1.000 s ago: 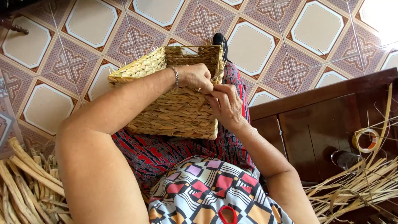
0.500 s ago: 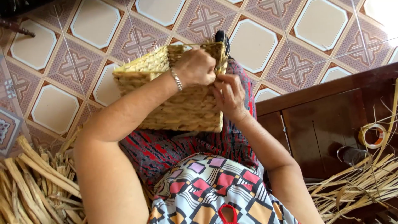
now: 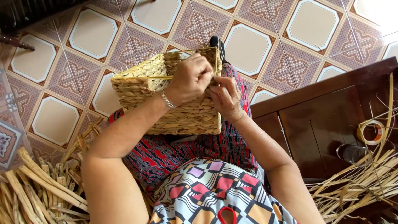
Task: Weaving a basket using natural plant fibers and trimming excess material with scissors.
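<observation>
Rectangular woven straw basket [image 3: 174, 103] is rested on the lap, tilted, rim away. Left hand [image 3: 191, 79] is closed over the rim corner; right hand [image 3: 226, 97] is pinched narrow on a strand just beside it. Basket should be kept steady, strand pulled snug. Loose dried straw strips [image 3: 37, 191] lie on the tiled floor [image 3: 83, 37].

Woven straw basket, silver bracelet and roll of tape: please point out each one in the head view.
woven straw basket [image 3: 186, 118], head view, on its braided side wall.
silver bracelet [image 3: 167, 100], head view, on the band at the left wrist.
roll of tape [image 3: 371, 132], head view, on its ring.
</observation>
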